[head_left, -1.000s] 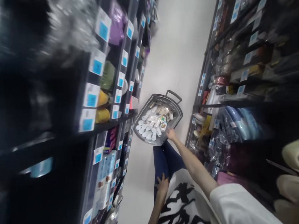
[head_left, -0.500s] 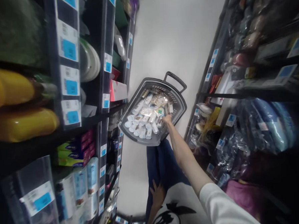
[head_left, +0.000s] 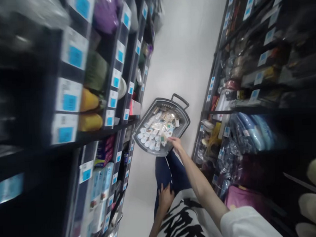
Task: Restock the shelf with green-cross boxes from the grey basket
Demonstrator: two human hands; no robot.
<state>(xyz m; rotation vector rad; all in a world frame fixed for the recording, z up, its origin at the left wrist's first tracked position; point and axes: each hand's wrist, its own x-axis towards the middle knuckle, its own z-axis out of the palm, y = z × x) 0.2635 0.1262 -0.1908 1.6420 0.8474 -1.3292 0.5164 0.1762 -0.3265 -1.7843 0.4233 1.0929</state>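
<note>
A grey plastic shopping basket (head_left: 183,126) with a raised handle stands on the floor in front of my legs. Inside it lie several white-and-blue rolled packs (head_left: 149,135) and, toward the handle end, smaller pale packets (head_left: 167,114). My right hand (head_left: 175,144) is over the basket's near right side, its fingers pinched on a small white packet with a green patch (head_left: 163,138). The print on that packet is too blurred to read. My left hand (head_left: 166,198) lies on my thigh with its fingers stretched out, holding nothing.
Dark shelves with price tags (head_left: 69,102) line the left side, holding yellow bottles (head_left: 90,122) and blue-white packs (head_left: 104,181). Along the right, shelves carry blue plastic-wrapped goods (head_left: 254,133) and a pink item (head_left: 244,200). A pale floor aisle (head_left: 186,42) runs between them.
My right hand has drawn back from inside the basket toward its near edge, with the small packet in its fingers. The view has shifted, showing more of the shelves. My left hand stays at my thigh.
</note>
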